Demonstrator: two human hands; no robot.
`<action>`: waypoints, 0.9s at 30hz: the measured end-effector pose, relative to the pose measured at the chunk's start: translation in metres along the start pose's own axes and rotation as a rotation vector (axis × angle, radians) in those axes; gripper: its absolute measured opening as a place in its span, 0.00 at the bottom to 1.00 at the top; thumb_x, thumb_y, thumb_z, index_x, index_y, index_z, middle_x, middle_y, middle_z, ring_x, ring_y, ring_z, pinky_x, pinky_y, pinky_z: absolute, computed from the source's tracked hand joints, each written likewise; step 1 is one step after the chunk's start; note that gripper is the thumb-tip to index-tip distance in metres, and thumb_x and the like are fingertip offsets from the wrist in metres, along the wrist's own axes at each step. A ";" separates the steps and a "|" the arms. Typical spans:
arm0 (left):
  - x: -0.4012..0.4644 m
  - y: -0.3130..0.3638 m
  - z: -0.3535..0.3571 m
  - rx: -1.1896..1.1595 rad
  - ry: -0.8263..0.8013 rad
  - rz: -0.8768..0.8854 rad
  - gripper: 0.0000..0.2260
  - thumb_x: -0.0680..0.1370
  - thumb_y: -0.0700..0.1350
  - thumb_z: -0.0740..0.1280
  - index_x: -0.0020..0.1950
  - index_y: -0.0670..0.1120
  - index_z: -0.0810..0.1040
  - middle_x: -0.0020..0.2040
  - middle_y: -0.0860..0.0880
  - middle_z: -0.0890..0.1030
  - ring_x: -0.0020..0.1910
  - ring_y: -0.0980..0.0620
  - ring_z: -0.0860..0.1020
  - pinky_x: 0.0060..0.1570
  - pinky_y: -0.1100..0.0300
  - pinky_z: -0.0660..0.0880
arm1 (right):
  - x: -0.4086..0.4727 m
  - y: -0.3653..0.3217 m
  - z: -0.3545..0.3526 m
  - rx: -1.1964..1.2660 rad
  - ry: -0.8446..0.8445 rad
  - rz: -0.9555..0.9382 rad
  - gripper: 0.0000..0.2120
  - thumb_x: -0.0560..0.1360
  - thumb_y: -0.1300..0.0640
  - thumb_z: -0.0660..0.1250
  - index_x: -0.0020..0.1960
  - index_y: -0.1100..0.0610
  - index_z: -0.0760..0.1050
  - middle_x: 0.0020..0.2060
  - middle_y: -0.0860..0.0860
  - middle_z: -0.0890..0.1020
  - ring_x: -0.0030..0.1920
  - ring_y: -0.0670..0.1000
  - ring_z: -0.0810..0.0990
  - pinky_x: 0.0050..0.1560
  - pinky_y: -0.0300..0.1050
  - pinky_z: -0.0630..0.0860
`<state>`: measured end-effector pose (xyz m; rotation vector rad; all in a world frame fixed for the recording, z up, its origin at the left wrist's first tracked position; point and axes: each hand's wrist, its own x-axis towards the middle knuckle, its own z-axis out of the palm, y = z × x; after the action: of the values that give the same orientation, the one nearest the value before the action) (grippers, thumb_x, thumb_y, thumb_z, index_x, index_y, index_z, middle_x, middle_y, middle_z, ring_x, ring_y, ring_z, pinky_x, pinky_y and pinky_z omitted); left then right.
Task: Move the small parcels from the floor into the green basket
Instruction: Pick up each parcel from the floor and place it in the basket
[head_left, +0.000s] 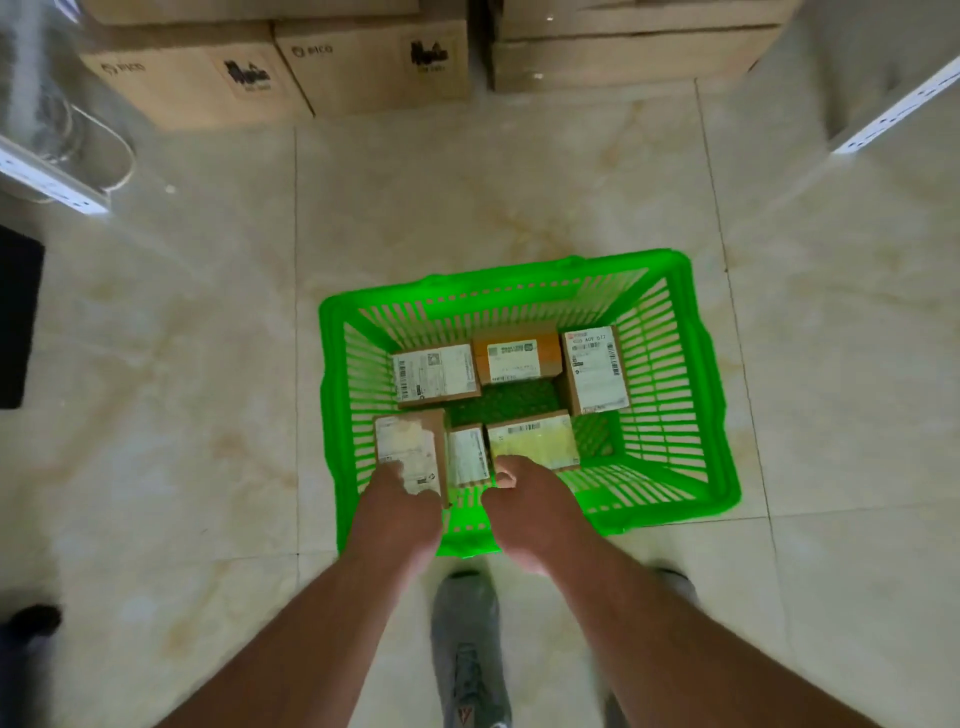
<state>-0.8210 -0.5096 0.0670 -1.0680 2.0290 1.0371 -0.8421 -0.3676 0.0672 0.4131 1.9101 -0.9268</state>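
The green basket (670, 358) stands on the tiled floor in front of me. Three labelled cardboard parcels lie along its far side: one at left (435, 375), an orange-topped one (517, 353) and one at right (595, 370). My left hand (400, 514) grips a white-labelled parcel (410, 452) at the basket's near left corner. My right hand (535, 514) is closed on the near edge of a yellow-labelled parcel (535, 439), thumb on its corner, fingers hidden. A narrow parcel (467, 456) stands between those two.
Big cardboard boxes (363, 67) are stacked against the far side, more at the back right (623, 52). Metal shelf rails run at left (47, 182) and right (904, 109). A dark mat (15, 317) lies at the left. My grey shoe (467, 639) is below the basket.
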 end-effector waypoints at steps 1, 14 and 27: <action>-0.006 0.009 0.001 -0.015 -0.010 0.016 0.20 0.78 0.40 0.62 0.70 0.46 0.75 0.65 0.44 0.81 0.56 0.46 0.80 0.51 0.58 0.77 | -0.012 0.002 -0.011 0.056 0.024 -0.005 0.26 0.78 0.56 0.61 0.76 0.53 0.68 0.72 0.52 0.76 0.69 0.53 0.76 0.65 0.45 0.73; -0.158 0.124 0.101 0.323 -0.344 0.396 0.23 0.81 0.49 0.63 0.76 0.51 0.69 0.73 0.51 0.74 0.69 0.50 0.74 0.61 0.57 0.68 | -0.164 0.113 -0.121 0.675 0.485 0.111 0.22 0.80 0.54 0.66 0.73 0.52 0.73 0.67 0.47 0.79 0.63 0.45 0.77 0.58 0.36 0.67; -0.352 0.014 0.326 0.643 -0.615 0.555 0.26 0.80 0.49 0.64 0.78 0.51 0.67 0.76 0.52 0.72 0.72 0.53 0.72 0.60 0.61 0.64 | -0.311 0.403 -0.099 1.151 0.708 0.369 0.10 0.78 0.53 0.65 0.58 0.45 0.78 0.47 0.39 0.77 0.45 0.42 0.75 0.41 0.36 0.69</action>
<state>-0.6123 -0.0937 0.1850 0.1525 1.9277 0.7312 -0.4969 0.0005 0.1879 1.8941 1.5559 -1.6959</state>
